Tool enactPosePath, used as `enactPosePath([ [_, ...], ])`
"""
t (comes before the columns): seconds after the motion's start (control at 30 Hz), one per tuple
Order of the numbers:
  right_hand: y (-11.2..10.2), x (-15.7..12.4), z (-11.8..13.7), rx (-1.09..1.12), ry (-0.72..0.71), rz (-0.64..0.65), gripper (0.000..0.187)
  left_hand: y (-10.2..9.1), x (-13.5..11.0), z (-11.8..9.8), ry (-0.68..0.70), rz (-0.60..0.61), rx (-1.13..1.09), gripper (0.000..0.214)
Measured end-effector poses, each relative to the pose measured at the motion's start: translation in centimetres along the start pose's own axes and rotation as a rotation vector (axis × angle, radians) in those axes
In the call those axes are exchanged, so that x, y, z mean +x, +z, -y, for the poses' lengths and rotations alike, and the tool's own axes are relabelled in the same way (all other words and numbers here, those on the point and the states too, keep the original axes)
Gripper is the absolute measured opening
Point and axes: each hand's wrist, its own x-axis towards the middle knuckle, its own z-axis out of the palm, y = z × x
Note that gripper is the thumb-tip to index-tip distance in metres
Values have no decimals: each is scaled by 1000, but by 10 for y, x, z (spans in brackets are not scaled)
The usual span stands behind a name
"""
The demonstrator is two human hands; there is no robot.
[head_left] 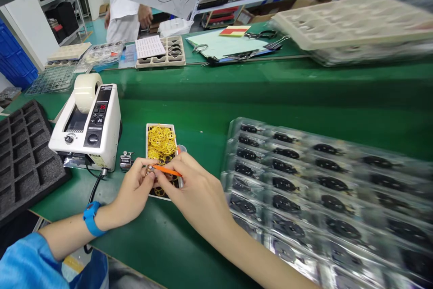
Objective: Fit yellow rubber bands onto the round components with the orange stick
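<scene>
A blue sleeve (23, 264) is filling the near corner as the person's left hand (133, 192) and right hand (196, 194) are meeting over a small white box (148, 133) of yellow rubber bands (161, 142) on the green bench (203, 108). The right fingers are pinching an orange stick-like tool (167, 171) near its right end; the left thumb and forefinger are pressing together on something small at the tool's other end – too small to identify. The tool is lying roughly level, its long axis running left to right and slightly downward to the right, its free tip pointing left toward the left fingertips, just above the box's near half. The likely risk: the small piece slipping from the left pinch and dropping among the loose bands directly below the fingers, where it would be hard to find – or the tool's tip snagging a band and flicking it out. Left of the left fingers are sitting a small metal tally counter (126, 161) and a tape dispenser (88, 126); right of the right fingers, clear blister trays (321, 190) of dark parts are spreading out.
</scene>
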Motion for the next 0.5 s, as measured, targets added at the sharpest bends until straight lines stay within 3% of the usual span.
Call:
enactPosePath([
  [0.17, 1, -1, -2, -21, -11, -83, 13, -1, 0, -1, -35, -12, -67, 49],
  [0.37, -6, 10, -6, 216, 23, 138, 18, -1, -4, -6, -37, 23, -59, 43],
  [0.5, -11, 14, -8, 216, -16, 192, 26, -4, -5, -11, -20, 54, 183, 28],
])
